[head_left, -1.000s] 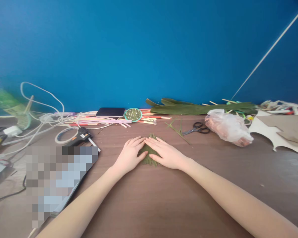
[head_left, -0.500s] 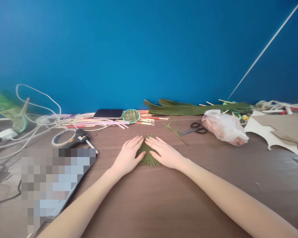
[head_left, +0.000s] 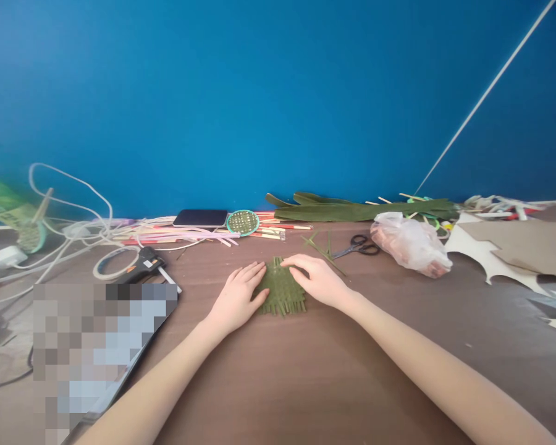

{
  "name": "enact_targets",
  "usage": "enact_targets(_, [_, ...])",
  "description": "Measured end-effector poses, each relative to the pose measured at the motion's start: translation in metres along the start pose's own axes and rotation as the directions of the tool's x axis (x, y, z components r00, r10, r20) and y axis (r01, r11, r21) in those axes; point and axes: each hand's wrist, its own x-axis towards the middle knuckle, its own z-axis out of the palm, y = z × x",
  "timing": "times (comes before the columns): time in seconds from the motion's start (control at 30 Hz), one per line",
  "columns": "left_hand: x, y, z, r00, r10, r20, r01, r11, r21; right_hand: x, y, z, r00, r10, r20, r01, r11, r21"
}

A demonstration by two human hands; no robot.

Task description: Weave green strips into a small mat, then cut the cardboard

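A small woven leaf mat (head_left: pixel 282 289) lies flat on the table, with loose strip ends along its near and far edges. My left hand (head_left: pixel 241 293) rests over the mat's left edge, fingers stretched out and thumb spread. At the upper right of the mat is my right hand (head_left: pixel 317 278), its bent fingertips touching the far strips and its thumb apart from them. Neither hand grips anything that I can make out. Loose green leaf strips (head_left: pixel 327 250) and black-handled scissors (head_left: pixel 359 245) lie just beyond my right hand.
Along the wall are long green leaves (head_left: pixel 352 211), a phone (head_left: pixel 201 218), a round woven piece (head_left: pixel 242 223) and several sticks. A plastic bag (head_left: pixel 410 244) and cut cardboard (head_left: pixel 514 241) lie right. Left are a glue gun (head_left: pixel 143 262), tape roll (head_left: pixel 106 272), cables and a blurred-out screen (head_left: pixel 115 346).
My right hand has lifted off the mat's middle and shifted right, its fingers more bent, uncovering more of the weave. The left hand stays on the left edge. The view has shifted slightly.
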Motion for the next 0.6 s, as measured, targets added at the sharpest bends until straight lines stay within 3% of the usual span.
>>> enact_targets(0.13, [0.001,-0.001,-0.001,1.0,0.001,-0.009,-0.001,1.0,-0.017,0.004,-0.005,-0.026,0.997,0.061,-0.046,-0.059,0.997,0.05])
enact_targets(0.2, [0.001,-0.001,-0.002,1.0,-0.006,-0.002,0.006,1.0,-0.02,0.006,-0.006,-0.048,0.984,0.097,-0.149,-0.088,0.994,0.068])
enact_targets(0.27, [0.002,0.0,-0.003,1.0,-0.012,0.001,0.012,0.999,-0.031,0.007,0.0,-0.076,0.931,0.179,-0.318,-0.165,0.984,0.07])
enact_targets(0.33, [0.002,0.001,-0.005,1.0,-0.018,-0.004,0.018,0.999,-0.048,0.004,0.015,-0.108,0.827,0.229,-0.514,-0.24,0.97,0.046])
enact_targets(0.4, [0.002,0.002,-0.006,1.0,-0.023,-0.012,0.022,0.998,-0.067,-0.004,0.042,-0.141,0.692,0.301,-0.657,-0.415,0.91,-0.02])
enact_targets(0.43, [0.002,0.002,-0.006,1.0,-0.025,-0.014,0.024,0.997,-0.077,-0.009,0.059,-0.156,0.614,0.352,-0.706,-0.573,0.815,-0.092])
enact_targets(0.47, [0.002,0.002,-0.007,1.0,-0.027,-0.017,0.025,0.996,-0.086,-0.015,0.076,-0.169,0.534,0.409,-0.74,-0.74,0.649,-0.175])
enact_targets(0.53, [0.002,0.002,-0.007,0.999,-0.03,-0.021,0.028,0.995,-0.096,-0.031,0.109,-0.189,0.41,0.483,-0.774,-0.861,0.485,-0.154])
enact_targets(0.6, [0.002,0.002,-0.007,0.999,-0.031,-0.026,0.029,0.995,-0.094,-0.048,0.135,-0.198,0.338,0.55,-0.764,-0.923,0.353,-0.154])
